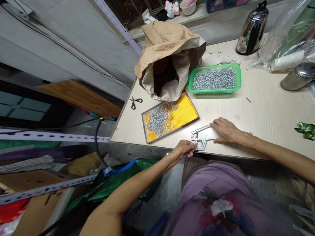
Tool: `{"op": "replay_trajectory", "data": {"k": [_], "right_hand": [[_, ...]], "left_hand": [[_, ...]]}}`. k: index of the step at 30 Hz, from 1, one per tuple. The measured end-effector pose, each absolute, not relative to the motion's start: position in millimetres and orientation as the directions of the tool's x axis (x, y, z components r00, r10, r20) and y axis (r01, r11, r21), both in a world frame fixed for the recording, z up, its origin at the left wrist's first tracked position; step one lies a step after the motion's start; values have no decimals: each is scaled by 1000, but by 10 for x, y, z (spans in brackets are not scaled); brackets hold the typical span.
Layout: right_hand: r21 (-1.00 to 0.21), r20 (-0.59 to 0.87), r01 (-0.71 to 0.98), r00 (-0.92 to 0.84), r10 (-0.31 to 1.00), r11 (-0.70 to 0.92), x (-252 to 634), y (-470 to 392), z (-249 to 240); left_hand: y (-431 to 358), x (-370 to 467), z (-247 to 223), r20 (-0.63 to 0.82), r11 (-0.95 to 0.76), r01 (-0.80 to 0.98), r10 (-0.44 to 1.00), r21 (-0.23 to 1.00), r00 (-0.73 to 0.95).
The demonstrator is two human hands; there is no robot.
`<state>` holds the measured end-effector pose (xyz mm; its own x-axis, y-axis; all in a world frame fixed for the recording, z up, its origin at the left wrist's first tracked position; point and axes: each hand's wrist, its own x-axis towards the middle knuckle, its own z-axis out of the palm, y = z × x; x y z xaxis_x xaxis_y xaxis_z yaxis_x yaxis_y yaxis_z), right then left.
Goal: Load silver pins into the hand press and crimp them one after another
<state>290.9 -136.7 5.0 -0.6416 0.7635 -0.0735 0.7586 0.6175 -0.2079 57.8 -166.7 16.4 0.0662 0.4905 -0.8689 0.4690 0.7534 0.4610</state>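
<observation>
Silver hand-press pliers [202, 139] lie at the table's front edge, their two handles spread apart. My right hand [225, 131] grips the handle ends, fingers on the upper one and thumb by the lower one. At the jaws, my left hand [185, 149] is pinched closed; what its fingertips hold is too small to make out. A bit of red shows between the jaws. Just behind the pliers is a shallow tray [188, 109] with a yellow bottom, holding a heap of small silver metal pieces [159, 120], which look like rivets or screws.
A green basket [215, 92] full of similar metal pieces stands farther back. Beside it is an open brown paper sack [169, 42]. Green-handled scissors [134, 102] lie left of the tray. A steel kettle [252, 29], a metal canister [297, 77] and a green wrapper [306, 131] are on the right.
</observation>
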Motion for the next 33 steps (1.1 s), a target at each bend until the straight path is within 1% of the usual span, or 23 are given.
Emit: {"op": "replay_trajectory", "data": {"k": [2, 3, 4, 5, 6, 7, 8, 9, 11, 12, 14, 16, 19, 22, 25, 28, 33], "right_hand": [[-206, -76, 763, -637, 767, 613, 2897, -1393, 51], [-207, -81, 765, -634, 769, 609, 2888, -1406, 54], [-207, -87, 769, -631, 771, 605, 2878, -1419, 59], [-205, -91, 772, -627, 774, 601, 2867, -1432, 67], [-203, -94, 776, -622, 777, 597, 2856, -1445, 76], [-199, -97, 781, -616, 782, 591, 2845, -1457, 86], [-196, -102, 788, -609, 787, 584, 2836, -1467, 95], [-192, -111, 796, -599, 793, 574, 2829, -1476, 103], [-192, -133, 811, -580, 804, 553, 2826, -1485, 112], [-194, -140, 814, -575, 806, 547, 2832, -1487, 112], [-204, -145, 809, -582, 800, 551, 2860, -1486, 110], [-211, -156, 812, -577, 802, 544, 2900, -1490, 115], [-206, -185, 841, -535, 824, 500, 2941, -1522, 159], [-208, -156, 838, -538, 829, 505, 2936, -1587, 221], [-199, -136, 837, -539, 831, 510, 2911, -1651, 236], [-186, -155, 844, -531, 833, 503, 2890, -1677, 184], [-200, -150, 827, -556, 818, 525, 2863, -1671, 88]], "left_hand": [[-1690, 559, 180, -841, 665, 584, 538, 465, 56], [-1706, 554, 193, -791, 572, 665, 610, 480, 46], [-1722, 554, 205, -706, 443, 747, 707, 496, 49], [-1736, 565, 213, -586, 285, 817, 806, 501, 78], [-1744, 588, 214, -451, 118, 864, 882, 489, 135], [-1744, 625, 206, -326, -41, 885, 921, 465, 214], [-1732, 674, 187, -229, -182, 880, 925, 438, 305], [-1708, 733, 159, -163, -303, 857, 902, 418, 399], [-1629, 859, 86, -85, -486, 780, 826, 394, 557], [-1580, 915, 50, -67, -546, 743, 787, 388, 613], [-1486, 995, -3, -79, -611, 695, 727, 379, 682], [-1418, 1032, -16, -130, -635, 687, 694, 353, 708], [-1376, 1059, 22, -196, -652, 707, 682, 273, 705], [-1371, 1101, 65, -227, -667, 714, 676, 214, 701], [-1377, 1137, 76, -233, -687, 693, 652, 220, 721], [-1390, 1149, 68, -245, -688, 684, 639, 244, 729], [-1390, 1161, 53, -263, -648, 717, 668, 255, 697]]}}
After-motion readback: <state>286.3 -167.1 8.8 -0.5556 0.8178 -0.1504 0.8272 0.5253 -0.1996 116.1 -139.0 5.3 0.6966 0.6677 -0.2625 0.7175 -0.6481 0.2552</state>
